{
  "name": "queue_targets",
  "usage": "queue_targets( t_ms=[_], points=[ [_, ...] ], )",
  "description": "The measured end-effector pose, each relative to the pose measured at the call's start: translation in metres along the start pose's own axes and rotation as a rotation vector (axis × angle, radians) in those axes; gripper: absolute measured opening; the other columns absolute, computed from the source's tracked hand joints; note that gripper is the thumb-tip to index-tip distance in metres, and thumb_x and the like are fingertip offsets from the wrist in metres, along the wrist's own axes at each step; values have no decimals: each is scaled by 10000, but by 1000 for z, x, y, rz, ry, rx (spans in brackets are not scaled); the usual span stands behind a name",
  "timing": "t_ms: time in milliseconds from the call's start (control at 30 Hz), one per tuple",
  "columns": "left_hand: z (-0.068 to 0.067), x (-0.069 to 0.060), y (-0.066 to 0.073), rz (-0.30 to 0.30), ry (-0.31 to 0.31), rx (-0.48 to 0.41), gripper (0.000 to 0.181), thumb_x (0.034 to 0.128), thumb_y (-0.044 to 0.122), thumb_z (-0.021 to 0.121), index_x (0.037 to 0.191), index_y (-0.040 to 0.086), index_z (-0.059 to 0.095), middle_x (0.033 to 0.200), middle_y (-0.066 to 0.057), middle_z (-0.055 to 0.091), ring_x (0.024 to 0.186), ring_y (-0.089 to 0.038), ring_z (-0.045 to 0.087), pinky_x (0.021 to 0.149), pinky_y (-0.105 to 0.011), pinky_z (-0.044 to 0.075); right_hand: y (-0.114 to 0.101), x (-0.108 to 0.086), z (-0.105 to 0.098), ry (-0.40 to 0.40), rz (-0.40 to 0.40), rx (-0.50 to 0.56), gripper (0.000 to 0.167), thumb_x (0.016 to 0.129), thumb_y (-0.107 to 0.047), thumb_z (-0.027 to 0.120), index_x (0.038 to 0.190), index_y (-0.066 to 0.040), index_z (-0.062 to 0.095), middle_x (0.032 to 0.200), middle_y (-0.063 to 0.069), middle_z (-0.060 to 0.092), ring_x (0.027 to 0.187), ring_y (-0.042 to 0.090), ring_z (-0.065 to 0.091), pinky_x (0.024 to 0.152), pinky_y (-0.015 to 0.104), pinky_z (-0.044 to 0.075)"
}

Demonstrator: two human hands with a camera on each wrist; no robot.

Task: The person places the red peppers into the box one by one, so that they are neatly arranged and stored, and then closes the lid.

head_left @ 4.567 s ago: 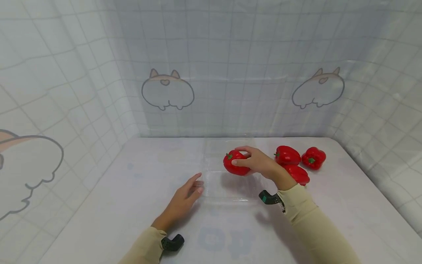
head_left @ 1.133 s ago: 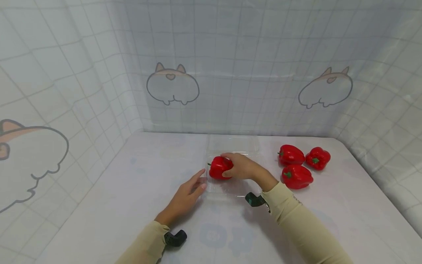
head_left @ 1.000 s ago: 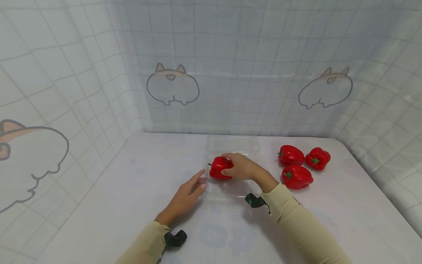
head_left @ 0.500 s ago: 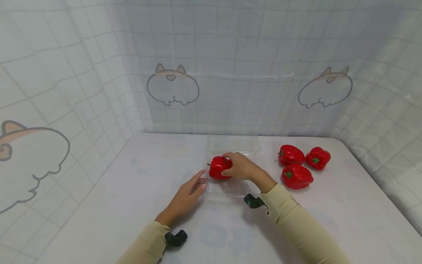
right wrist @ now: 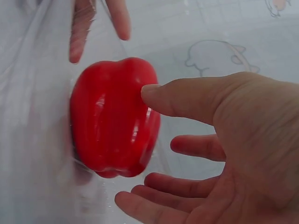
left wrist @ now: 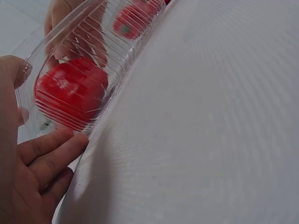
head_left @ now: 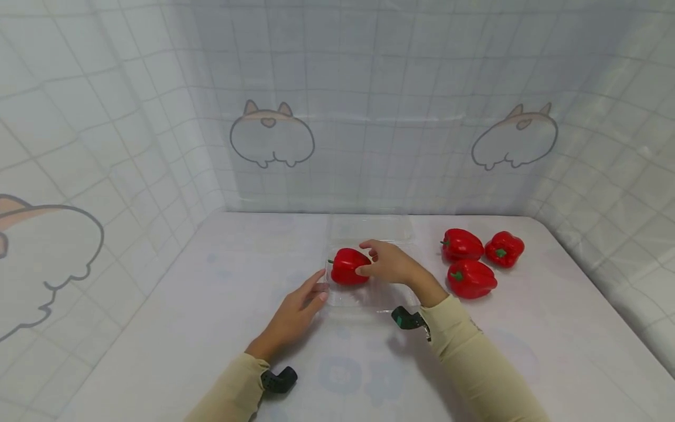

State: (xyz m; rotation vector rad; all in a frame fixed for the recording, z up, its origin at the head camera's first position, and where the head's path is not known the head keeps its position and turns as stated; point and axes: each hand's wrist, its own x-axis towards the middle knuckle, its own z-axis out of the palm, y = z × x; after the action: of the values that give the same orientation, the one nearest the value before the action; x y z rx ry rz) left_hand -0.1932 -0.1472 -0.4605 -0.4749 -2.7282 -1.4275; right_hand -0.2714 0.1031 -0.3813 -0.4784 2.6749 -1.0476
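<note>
A red bell pepper (head_left: 348,266) lies on its side in the left part of a clear plastic container (head_left: 392,296), its green stem towards the left. My right hand (head_left: 392,264) is at the pepper's right side; in the right wrist view the thumb (right wrist: 154,95) is at the pepper (right wrist: 114,116) while the other fingers are spread away from it. At the container's left edge is my left hand (head_left: 292,316); the left wrist view shows its thumb at the rim and its fingers (left wrist: 60,154) against the ribbed wall (left wrist: 74,112).
Three more red peppers lie together to the right of the container: one at the back (head_left: 461,244), one at the far right (head_left: 504,249) and one nearer (head_left: 471,278). The container's clear lid (head_left: 369,227) lies folded back behind it. A patterned curtain (head_left: 337,105) stands behind the table.
The red pepper that my right hand held above the container is now down inside it. My right fingers have since spread away from the pepper. My left hand stays by the container's left edge.
</note>
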Motion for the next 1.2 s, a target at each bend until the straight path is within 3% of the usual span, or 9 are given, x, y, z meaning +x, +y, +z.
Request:
queue_targets(
  t_ms=[300, 600, 800, 1000, 1200],
  points=[
    [2, 0, 0, -19, 12, 4, 590, 1034, 333, 560, 1576, 314, 327, 1382, -5, 605, 1296, -234, 550, 1068, -527, 424, 8, -19, -16, 60, -72, 148, 556, 914, -277, 718, 1424, -141, 542, 1349, 156, 580, 1175, 299, 575, 884, 454, 564],
    [-1, 2, -3, 2, 16, -6, 592, 1039, 323, 555, 1583, 284, 325, 1376, -18, 608, 1287, -230, 553, 1077, -517, 419, 22, -34, -29, 119, -183, 166, 518, 920, -283, 720, 1402, -170, 566, 1304, 109, 630, 1141, 247, 625, 895, 446, 563],
    [-2, 3, -3, 41, 2, -26, 586, 1049, 297, 539, 1589, 261, 313, 1385, -35, 603, 1293, -223, 548, 1089, -508, 408, 41, -52, -45, 156, -165, 219, 517, 911, -276, 742, 1388, -171, 574, 1261, 75, 652, 1111, 266, 643, 899, 457, 561],
    [-2, 4, -2, 48, -12, -26, 587, 1060, 291, 515, 1597, 225, 287, 1408, -29, 588, 1311, -218, 535, 1096, -502, 399, 62, -75, -66, 201, -148, 266, 481, 929, -262, 731, 1362, -115, 581, 1238, 128, 666, 1034, 350, 675, 890, 478, 565],
    [-4, 4, -2, 50, -4, -28, 573, 1061, 319, 505, 1593, 247, 302, 1411, -22, 587, 1322, -226, 526, 1092, -514, 402, 80, -90, -88, 247, -134, 295, 448, 970, -288, 680, 1357, -88, 574, 1260, 158, 651, 1019, 289, 686, 869, 416, 579]
  ],
)
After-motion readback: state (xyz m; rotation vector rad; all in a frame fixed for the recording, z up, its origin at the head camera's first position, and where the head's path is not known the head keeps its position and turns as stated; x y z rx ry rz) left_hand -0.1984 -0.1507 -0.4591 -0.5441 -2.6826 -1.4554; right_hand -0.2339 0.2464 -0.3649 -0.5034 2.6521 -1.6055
